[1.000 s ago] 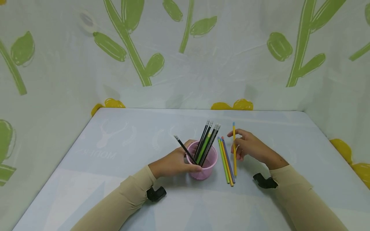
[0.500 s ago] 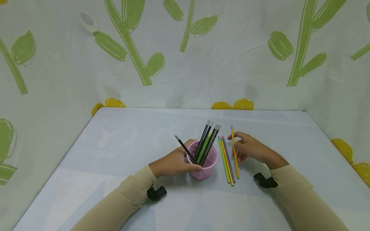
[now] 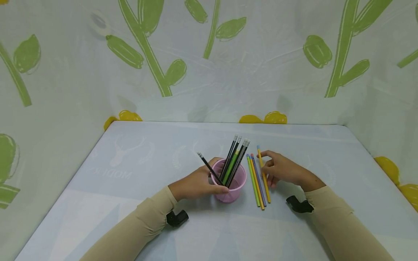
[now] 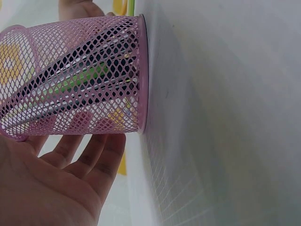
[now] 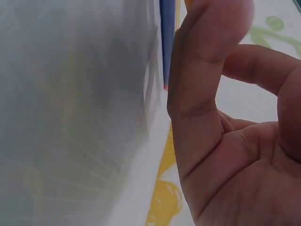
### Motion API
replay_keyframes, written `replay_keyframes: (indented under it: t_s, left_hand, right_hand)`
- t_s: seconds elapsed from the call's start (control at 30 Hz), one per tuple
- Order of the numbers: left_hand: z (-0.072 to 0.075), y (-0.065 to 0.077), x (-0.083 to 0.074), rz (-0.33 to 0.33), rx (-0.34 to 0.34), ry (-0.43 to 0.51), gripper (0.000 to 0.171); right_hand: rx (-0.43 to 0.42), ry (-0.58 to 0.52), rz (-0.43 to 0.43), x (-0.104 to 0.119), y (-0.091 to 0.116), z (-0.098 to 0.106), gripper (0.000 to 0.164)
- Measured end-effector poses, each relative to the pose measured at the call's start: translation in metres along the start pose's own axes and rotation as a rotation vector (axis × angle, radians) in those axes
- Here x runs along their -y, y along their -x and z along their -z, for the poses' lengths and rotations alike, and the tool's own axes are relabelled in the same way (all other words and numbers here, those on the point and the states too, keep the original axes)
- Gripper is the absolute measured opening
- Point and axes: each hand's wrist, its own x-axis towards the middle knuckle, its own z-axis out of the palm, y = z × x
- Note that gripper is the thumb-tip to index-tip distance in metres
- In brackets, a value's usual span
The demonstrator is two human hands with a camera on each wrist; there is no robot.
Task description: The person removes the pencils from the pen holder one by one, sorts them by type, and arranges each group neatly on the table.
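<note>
Yellow pencil [image 3: 265, 183] more aslant, blue end [image 3: 258, 147] leftward

Beige sleeves [image 3: 134, 231], black wrist cameras [image 3: 177, 219]

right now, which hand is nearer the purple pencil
Right: the right hand is just right of the purple pencil, touching a yellow pencil; the left hand is farther, to its left, gripping the cup.

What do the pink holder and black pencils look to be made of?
The pink holder is probably painted metal mesh, given its diamond openings, though plastic is possible. The black pencils are likely painted wood, with slim, dark shafts; their silvery ends suggest metal.
</note>
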Motion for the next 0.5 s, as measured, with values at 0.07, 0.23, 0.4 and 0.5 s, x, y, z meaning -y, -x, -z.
replay_keyframes:
  t_s: [0.07, 0.23, 0.4, 0.5]
  left_hand:
    - [0.0001, 0.0002, -0.0002, 0.001, 0.001, 0.000, 0.081]
    - [0.0002, 0.0006, -0.0009, 0.004, 0.002, 0.003, 0.081]
    - [0.0001, 0.0004, -0.0007, 0.004, -0.001, 0.003, 0.081]
    - [0.0000, 0.0004, -0.0002, 0.006, -0.002, 0.002, 0.082]
  right_hand:
    - [-0.005, 0.011, -0.005, 0.0005, 0.0004, -0.0012, 0.062]
    - [-0.006, 0.030, 0.003, 0.0011, 0.0011, -0.0026, 0.066]
    - [0.000, 0.033, 0.008, -0.0024, -0.0009, -0.0031, 0.069]
    - [0.009, 0.058, 0.025, -0.0041, -0.0020, -0.0038, 0.071]
